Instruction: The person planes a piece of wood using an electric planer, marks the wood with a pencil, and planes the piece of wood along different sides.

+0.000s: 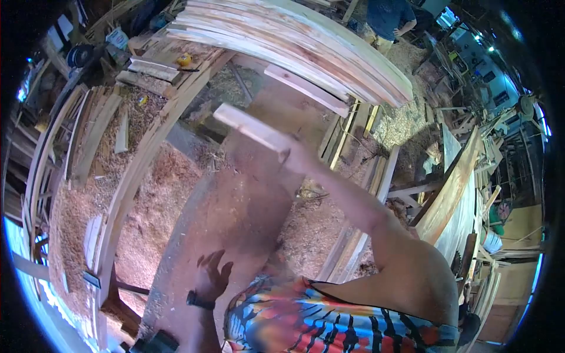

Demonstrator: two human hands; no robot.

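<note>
My right hand (289,154) is closed around one end of a short pale wooden board (250,126), which points up and to the left over a brown, dusty surface (223,217). Low in the view, my left hand (213,275) has its fingers apart and holds nothing; a dark band circles its wrist. Beyond the held board, a pale plank (306,89) lies beside a big stack of long boards (282,38).
Wood shavings (156,200) lie around a long curved beam (126,188) on the left. A yellow tape measure (184,59) rests at the upper left. Another person (389,20) stands at the top right. Leaning boards (450,194) are on the right.
</note>
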